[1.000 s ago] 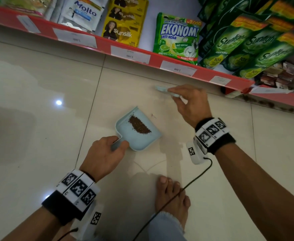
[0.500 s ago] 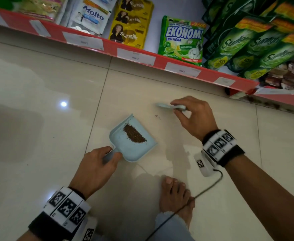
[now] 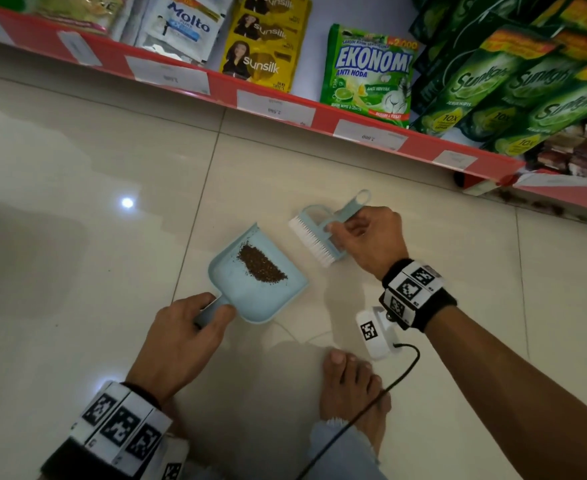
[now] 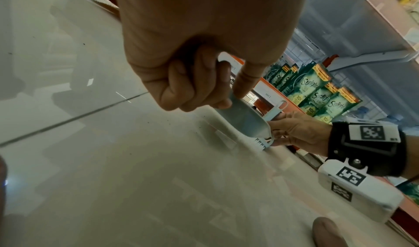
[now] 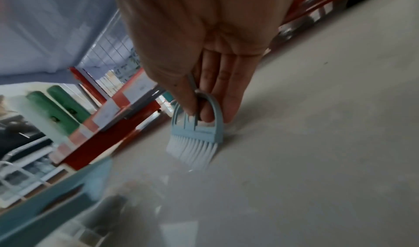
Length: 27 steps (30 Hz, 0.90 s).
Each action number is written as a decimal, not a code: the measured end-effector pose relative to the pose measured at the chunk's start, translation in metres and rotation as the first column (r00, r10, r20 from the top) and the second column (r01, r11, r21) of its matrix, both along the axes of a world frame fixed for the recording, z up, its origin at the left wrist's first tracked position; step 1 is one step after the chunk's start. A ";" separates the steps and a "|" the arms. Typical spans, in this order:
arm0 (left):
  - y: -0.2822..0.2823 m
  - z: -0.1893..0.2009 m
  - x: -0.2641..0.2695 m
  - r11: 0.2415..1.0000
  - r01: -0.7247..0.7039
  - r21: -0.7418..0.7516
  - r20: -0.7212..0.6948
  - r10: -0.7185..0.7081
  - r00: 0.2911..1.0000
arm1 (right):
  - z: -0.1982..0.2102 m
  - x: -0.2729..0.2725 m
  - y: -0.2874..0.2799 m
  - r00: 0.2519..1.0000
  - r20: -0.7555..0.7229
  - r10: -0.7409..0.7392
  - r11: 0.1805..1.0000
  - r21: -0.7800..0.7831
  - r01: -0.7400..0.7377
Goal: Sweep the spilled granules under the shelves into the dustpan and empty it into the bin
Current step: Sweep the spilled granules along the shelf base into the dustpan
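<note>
Head view, lower left: left hand (image 3: 177,341) curls around the dustpan (image 3: 268,299) handle; at centre right, right hand (image 3: 371,240) pinches the brush (image 3: 314,233).

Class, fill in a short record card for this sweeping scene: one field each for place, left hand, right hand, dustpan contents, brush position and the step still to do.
Place: tiled floor below a red shelf of sachets
Left hand: grips the dustpan handle
Right hand: holds the brush
Dustpan contents: a pile of brown granules
Brush position: beside the dustpan's mouth, bristles facing it
Still to do: empty the dustpan into the bin; no bin in view
</note>
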<state>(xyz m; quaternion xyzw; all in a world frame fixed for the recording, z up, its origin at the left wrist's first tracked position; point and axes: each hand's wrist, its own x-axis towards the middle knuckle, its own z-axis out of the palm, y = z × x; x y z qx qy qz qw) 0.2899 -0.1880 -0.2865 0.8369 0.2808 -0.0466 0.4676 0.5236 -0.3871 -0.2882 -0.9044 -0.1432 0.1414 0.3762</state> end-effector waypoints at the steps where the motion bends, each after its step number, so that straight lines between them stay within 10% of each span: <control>1: 0.000 0.000 0.001 1.000 0.007 -0.003 -0.003 -0.007 1.000 | 0.002 0.006 -0.005 0.999 0.042 -0.029 0.999 -0.018 0.029; 10: -0.015 -0.007 0.039 0.997 0.064 -0.036 -0.041 -0.066 0.997 | 0.037 0.032 -0.030 0.981 -0.104 -0.164 0.962 0.203 0.182; 21: -0.033 -0.003 0.077 0.992 0.111 -0.066 -0.126 -0.118 0.985 | 0.051 0.030 -0.025 0.850 0.461 0.256 0.952 -0.275 -0.137; 27: -0.036 0.006 0.087 0.992 0.104 -0.073 -0.174 -0.115 0.978 | 0.043 -0.003 -0.028 0.799 0.372 0.473 0.842 -0.457 -0.286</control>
